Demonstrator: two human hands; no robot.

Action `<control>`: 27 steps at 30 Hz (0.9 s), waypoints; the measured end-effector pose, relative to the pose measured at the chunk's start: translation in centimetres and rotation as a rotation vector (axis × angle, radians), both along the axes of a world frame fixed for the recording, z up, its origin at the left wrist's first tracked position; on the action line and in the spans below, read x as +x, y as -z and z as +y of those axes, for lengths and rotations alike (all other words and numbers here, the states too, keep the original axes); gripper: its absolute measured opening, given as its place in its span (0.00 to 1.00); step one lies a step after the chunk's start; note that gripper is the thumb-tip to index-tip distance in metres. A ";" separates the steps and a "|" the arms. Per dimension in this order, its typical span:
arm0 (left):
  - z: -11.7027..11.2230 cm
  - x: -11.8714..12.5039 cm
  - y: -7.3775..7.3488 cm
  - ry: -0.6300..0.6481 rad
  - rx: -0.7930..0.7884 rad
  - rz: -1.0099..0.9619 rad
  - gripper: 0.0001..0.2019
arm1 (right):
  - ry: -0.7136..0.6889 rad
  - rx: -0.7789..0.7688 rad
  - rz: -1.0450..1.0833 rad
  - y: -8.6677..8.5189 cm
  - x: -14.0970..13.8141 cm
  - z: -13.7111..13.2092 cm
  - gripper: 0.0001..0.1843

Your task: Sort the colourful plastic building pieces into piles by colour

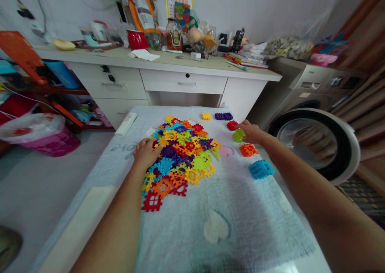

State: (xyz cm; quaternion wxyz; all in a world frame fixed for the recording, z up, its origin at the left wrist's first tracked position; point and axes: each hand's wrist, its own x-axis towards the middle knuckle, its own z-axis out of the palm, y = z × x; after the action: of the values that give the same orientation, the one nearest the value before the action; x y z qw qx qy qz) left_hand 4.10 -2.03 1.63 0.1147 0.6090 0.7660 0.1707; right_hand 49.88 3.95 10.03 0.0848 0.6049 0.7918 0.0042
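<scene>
A heap of colourful plastic waffle tiles (180, 156) lies on a pale blue cloth (228, 217) over a low table. My left hand (146, 152) rests with curled fingers on the heap's left edge, touching red and blue tiles. My right hand (251, 132) is out to the right, its fingers closed on a green tile stack (238, 135). Around it sit sorted stacks: red (232, 125), orange (248, 149), blue (261, 169), purple (223, 116) and yellow (206, 116).
A white remote (126, 124) lies at the cloth's far left. Behind stands a white desk (183, 80) crowded with cups, jars and books. A washing machine with its door open (319, 144) is on the right. A pink bin with a bag (39, 138) sits left.
</scene>
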 end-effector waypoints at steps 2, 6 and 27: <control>0.0 0.0 -0.1 0.001 -0.006 0.002 0.28 | -0.006 0.006 0.033 0.0 0.1 -0.2 0.35; 0.0 0.0 -0.2 0.003 -0.017 0.007 0.29 | 0.004 0.083 0.115 -0.8 -0.3 -1.2 0.38; -0.2 0.1 -0.2 0.004 -0.024 0.011 0.29 | -0.228 -0.071 0.486 2.8 -16.2 -12.3 0.23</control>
State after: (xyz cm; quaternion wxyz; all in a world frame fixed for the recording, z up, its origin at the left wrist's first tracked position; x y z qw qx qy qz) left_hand 4.16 -2.22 1.79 0.1182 0.6099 0.7675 0.1582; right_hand 33.70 -8.31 7.22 -0.0876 0.4916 0.8517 -0.1590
